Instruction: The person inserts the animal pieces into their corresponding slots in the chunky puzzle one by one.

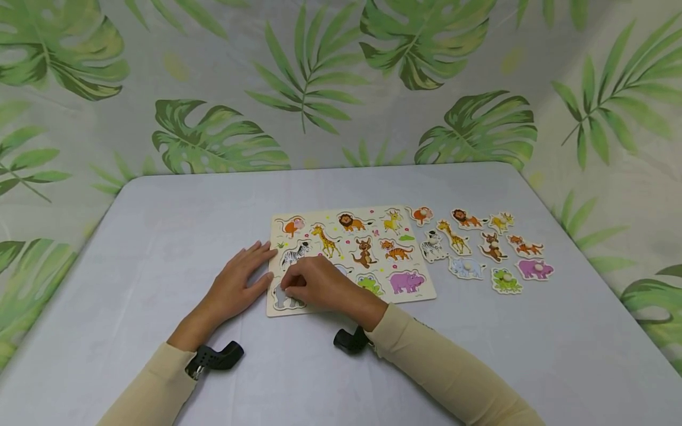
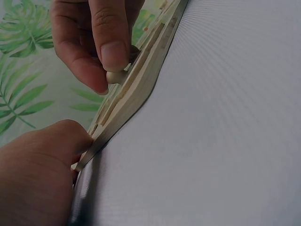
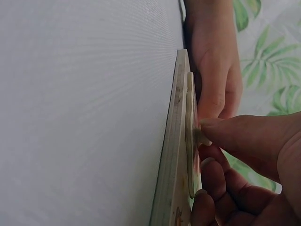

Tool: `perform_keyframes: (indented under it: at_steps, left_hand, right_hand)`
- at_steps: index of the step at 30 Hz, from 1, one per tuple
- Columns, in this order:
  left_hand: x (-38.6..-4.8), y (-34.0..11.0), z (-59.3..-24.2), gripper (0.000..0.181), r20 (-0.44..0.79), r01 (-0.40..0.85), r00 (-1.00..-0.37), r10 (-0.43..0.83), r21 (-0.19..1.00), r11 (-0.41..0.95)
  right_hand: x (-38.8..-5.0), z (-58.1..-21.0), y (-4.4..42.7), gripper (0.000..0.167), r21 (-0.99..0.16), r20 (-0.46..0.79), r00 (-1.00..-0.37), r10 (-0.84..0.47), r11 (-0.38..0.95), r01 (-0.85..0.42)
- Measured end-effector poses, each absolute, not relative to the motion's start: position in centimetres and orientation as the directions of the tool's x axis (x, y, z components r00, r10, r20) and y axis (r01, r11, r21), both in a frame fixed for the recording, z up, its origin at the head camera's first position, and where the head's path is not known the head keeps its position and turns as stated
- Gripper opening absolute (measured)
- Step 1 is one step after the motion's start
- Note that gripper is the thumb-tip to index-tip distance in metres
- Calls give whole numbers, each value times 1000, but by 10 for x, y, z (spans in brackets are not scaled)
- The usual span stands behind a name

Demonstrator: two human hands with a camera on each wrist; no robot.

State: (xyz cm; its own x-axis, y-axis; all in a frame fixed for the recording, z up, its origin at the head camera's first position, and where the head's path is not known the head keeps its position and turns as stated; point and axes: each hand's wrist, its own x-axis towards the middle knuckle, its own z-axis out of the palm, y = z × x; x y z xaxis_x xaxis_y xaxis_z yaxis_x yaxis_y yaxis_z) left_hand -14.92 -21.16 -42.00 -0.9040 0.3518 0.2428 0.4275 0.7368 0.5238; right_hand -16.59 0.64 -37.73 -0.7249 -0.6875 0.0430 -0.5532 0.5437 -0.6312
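Observation:
A wooden animal puzzle board lies on the table. At its lower left corner, a grey animal puzzle piece sits over the board, partly covered by my right hand. Thumb and finger of that hand pinch the piece's small wooden knob. In the right wrist view the piece lies against the board's face; whether it is fully seated I cannot tell. My left hand rests flat on the table, fingers extended, fingertips and thumb touching the board's left edge.
Several knobbed animal pieces lie loose right of the board, among them a zebra, a giraffe, a lion, a frog and a purple hippo. A white cloth covers the table; leaf-print fabric hangs behind.

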Motion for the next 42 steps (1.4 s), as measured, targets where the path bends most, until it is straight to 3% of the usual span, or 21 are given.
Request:
perform_keyframes:
  at_steps: [18, 32, 42]
  left_hand:
    - [-147, -211, -420, 49, 251, 427, -904, 346, 535, 729]
    - [-148, -209, -424, 50, 246, 424, -906, 345, 525, 738]
    - [-148, -209, -421, 50, 247, 424, -906, 344, 520, 742]
  right_hand:
    - [-168, -373, 10, 11, -667, 44, -744, -666, 535, -518]
    - [-174, -362, 32, 14, -663, 126, -747, -653, 505, -553]
    - [-177, -364, 57, 15, -660, 172, -793, -584, 529, -533]
